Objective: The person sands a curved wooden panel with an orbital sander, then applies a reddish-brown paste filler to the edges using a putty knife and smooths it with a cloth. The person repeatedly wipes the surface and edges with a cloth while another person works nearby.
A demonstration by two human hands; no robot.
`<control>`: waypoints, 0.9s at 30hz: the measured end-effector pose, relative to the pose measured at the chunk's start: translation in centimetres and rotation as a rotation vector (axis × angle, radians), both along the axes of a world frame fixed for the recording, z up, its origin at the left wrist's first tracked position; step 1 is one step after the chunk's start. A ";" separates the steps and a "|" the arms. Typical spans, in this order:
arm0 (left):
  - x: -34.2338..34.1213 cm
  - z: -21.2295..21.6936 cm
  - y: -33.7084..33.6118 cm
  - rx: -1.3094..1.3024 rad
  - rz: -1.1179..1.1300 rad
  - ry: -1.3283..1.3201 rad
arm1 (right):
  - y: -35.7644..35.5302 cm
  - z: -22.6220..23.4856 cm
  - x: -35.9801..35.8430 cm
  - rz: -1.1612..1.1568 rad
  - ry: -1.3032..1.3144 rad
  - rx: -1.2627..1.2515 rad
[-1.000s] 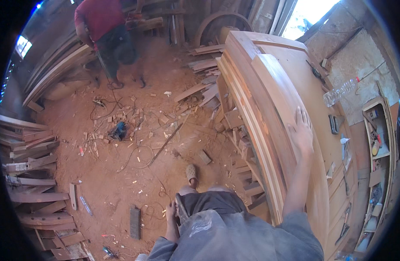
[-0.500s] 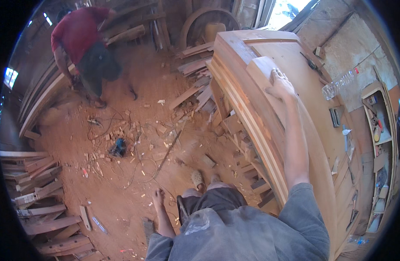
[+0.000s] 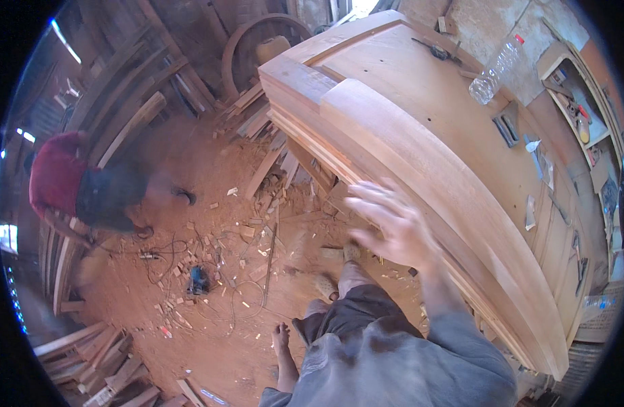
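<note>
Along the right half of the view stretches a broad wooden desk (image 3: 386,64) with a layered plank edge, and on top of it, by the side nearest the person, lies a long curved board (image 3: 427,156). Well apart on the left, a co-worker (image 3: 61,176) in a red top stoops beside long timbers.

The person's right hand (image 3: 393,227) is raised in front of the desk's edge, fingers spread, gripping nothing and off the board. The left hand (image 3: 281,337) hangs low beside the thigh, fingers curled; it is too small in view to tell how tightly, or around what, if anything.

The step in hand looks like a pause in contact while the person shifts position. Touching the board again would call for turning the right palm down and reaching over the layered edge onto the top face.

Compared with half a second ago, the view has swung, bringing the desk nearer the centre. The board keeps its place on it. The co-worker is bent lower. The right hand, then resting on the board toward its far end, has lifted away. The clear plastic bottle (image 3: 495,71) remains by the desk's far side, and the blue power tool (image 3: 198,280) on the floor.
</note>
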State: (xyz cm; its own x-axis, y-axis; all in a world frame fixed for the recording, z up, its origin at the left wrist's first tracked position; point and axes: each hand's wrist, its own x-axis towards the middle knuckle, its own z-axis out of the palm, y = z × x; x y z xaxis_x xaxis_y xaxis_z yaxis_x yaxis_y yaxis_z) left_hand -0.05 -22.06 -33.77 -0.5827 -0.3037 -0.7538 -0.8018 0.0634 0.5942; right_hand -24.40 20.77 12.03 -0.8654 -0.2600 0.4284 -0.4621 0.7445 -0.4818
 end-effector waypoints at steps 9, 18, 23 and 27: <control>-29.5 15.8 9.8 0.172 -0.067 0.439 | 14.6 3.6 5.5 -0.591 -0.420 0.490; -37.1 10.2 21.3 0.276 -0.147 0.291 | 15.7 1.7 -5.1 0.088 -0.581 0.526; -32.6 7.2 21.4 0.230 -0.098 0.078 | 15.1 1.7 -10.8 0.162 -0.568 0.505; -29.6 6.1 17.7 0.156 0.088 -0.076 | 13.7 2.0 -15.6 0.175 -0.568 0.496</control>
